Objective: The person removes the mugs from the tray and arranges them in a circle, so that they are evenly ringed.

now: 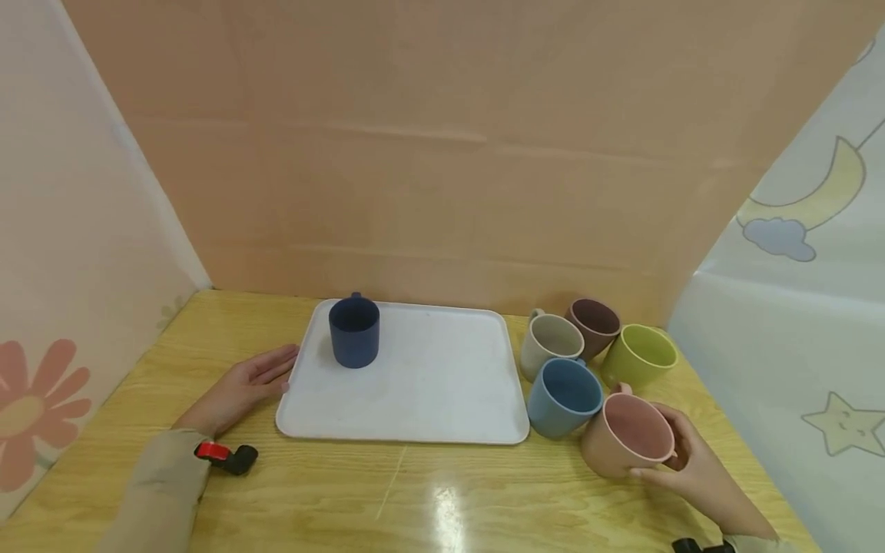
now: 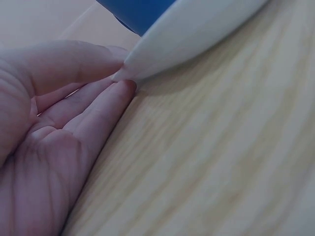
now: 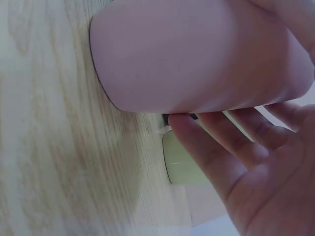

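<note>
On the right of the table, my right hand holds a pink mug by its side. In the right wrist view the thumb lies on one side of the pink mug, with fingertips against the other. My left hand is at the left edge of a white tray. Seen from the left wrist, thumb and fingers pinch the tray's rim. A dark blue mug stands upright on the tray's left part, its handle pointing to the back.
Beside the pink mug stand a light blue mug and a yellow-green mug. Behind them are a cream mug and a dark mauve mug. A brown paper wall closes off the back, and printed sheets hang at both sides.
</note>
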Demonstrator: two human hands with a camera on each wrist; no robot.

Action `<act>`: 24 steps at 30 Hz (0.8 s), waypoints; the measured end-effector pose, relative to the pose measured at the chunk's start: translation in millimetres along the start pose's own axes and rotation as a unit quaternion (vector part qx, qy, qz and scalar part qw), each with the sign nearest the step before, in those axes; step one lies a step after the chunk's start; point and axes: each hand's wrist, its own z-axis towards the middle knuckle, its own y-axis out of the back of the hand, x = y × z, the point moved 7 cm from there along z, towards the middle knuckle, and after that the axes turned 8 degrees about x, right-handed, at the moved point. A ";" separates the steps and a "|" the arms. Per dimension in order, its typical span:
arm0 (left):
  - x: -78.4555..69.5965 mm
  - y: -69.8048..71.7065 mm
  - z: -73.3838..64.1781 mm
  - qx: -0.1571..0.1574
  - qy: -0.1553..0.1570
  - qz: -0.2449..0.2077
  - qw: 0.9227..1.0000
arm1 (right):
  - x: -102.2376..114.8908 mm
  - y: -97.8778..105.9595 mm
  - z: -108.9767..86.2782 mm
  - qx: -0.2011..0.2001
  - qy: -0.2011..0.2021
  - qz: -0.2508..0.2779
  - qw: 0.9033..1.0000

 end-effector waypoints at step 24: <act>-5.0 -5.3 -0.5 -0.022 0.018 0.016 0.999 | 7.2 -11.5 -4.5 -0.025 0.017 -0.001 1.000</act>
